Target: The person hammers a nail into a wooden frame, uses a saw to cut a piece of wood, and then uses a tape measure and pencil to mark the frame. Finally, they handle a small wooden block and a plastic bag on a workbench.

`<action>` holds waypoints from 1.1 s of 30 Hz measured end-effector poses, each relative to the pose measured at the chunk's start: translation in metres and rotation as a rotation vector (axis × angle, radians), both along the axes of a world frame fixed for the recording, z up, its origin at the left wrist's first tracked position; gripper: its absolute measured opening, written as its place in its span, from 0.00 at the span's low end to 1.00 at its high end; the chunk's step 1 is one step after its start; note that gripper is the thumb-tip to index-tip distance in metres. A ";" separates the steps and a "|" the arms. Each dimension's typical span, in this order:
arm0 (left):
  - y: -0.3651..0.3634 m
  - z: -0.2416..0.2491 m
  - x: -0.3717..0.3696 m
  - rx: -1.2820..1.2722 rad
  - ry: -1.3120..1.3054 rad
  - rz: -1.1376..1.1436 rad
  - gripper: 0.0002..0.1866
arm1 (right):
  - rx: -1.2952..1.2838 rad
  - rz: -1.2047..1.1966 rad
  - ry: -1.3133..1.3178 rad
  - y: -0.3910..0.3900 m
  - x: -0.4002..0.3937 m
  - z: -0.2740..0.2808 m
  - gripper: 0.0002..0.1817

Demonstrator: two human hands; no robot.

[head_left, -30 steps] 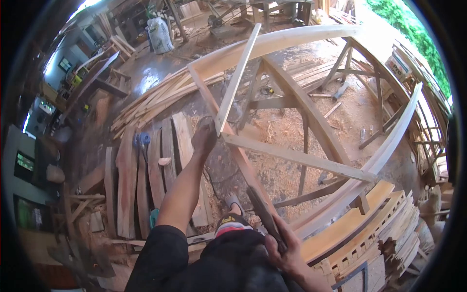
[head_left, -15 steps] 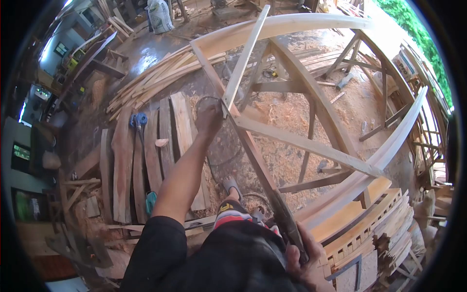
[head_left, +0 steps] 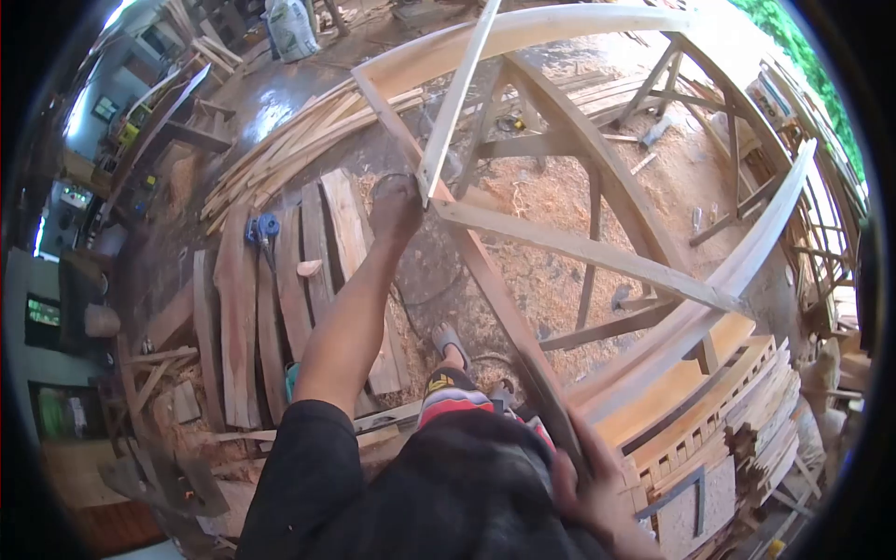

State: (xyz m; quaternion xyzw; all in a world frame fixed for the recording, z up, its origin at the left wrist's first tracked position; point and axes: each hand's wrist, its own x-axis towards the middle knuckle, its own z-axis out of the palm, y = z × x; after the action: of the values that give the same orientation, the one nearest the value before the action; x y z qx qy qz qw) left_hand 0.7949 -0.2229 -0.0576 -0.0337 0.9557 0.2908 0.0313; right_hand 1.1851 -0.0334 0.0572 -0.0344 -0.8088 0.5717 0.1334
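My left hand (head_left: 397, 207) is closed in a fist beside the lower end of a thin pale wooden strip (head_left: 458, 93). What lies inside that fist is hidden. The strip slants up and away across a corner of a large wooden frame. Closer to my body, my right hand (head_left: 600, 481) wraps around the near end of a long wooden rail (head_left: 504, 322); it is slightly blurred. A cross-piece (head_left: 588, 250) runs from near the left fist toward a long pale curved board (head_left: 747, 266) on the right.
Rough planks (head_left: 235, 317) lie left of my feet, a blue power tool (head_left: 265, 228) among them. Pale strips (head_left: 289, 140) are piled behind. Wooden trestle legs (head_left: 595, 252) stand amid shavings (head_left: 532, 210). Stacked boards (head_left: 747, 411) sit at the right.
The whole view has shifted slightly. My right hand has moved a little to the right along the rail's near end and is more blurred. The left hand stays beside the strip's end.
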 end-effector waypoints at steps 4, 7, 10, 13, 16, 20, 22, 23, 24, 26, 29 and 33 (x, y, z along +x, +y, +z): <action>0.006 0.023 0.011 -0.119 -0.037 -0.007 0.32 | -0.037 -0.063 0.131 -0.044 -0.156 -0.027 0.24; -0.006 0.002 -0.002 -0.172 -0.069 -0.054 0.34 | -0.007 -0.073 0.070 -0.047 -0.175 -0.024 0.23; 0.001 0.010 0.007 -0.141 -0.104 -0.051 0.37 | -0.070 -0.028 0.044 -0.036 -0.152 -0.018 0.23; -0.003 0.006 0.003 -0.170 -0.095 -0.083 0.36 | -0.002 -0.085 -0.041 -0.015 -0.050 -0.021 0.25; -0.002 0.000 0.002 -0.093 0.013 -0.128 0.33 | 0.077 -0.029 -0.113 0.021 0.068 0.019 0.26; -0.012 -0.028 -0.005 -0.377 0.280 -0.310 0.09 | -0.052 0.007 -0.085 0.008 0.017 -0.002 0.25; -0.019 -0.039 -0.013 -0.189 0.241 -0.343 0.09 | -0.028 0.016 -0.215 -0.006 -0.091 0.015 0.25; -0.007 -0.017 -0.001 -0.293 0.197 -0.275 0.12 | -0.139 -0.061 0.118 -0.023 -0.140 -0.009 0.25; -0.027 -0.051 -0.023 -0.381 0.222 -0.340 0.16 | -0.151 0.063 -0.182 -0.024 -0.162 0.013 0.24; -0.024 -0.034 -0.011 -0.296 0.127 -0.235 0.21 | 0.057 -0.093 0.202 -0.043 -0.166 -0.019 0.21; -0.021 -0.040 -0.022 -0.397 0.239 -0.298 0.24 | 0.002 -0.033 0.033 -0.016 -0.069 -0.002 0.23; -0.012 -0.033 -0.017 -0.298 0.138 -0.225 0.23 | 0.004 -0.013 -0.112 0.018 0.055 0.038 0.27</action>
State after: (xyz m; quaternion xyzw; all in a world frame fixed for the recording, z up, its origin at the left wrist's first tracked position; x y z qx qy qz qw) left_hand 0.7782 -0.2344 -0.0902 0.0893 0.9858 0.1423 -0.0071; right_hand 1.2398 -0.0155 0.0954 -0.0710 -0.8160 0.5664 0.0916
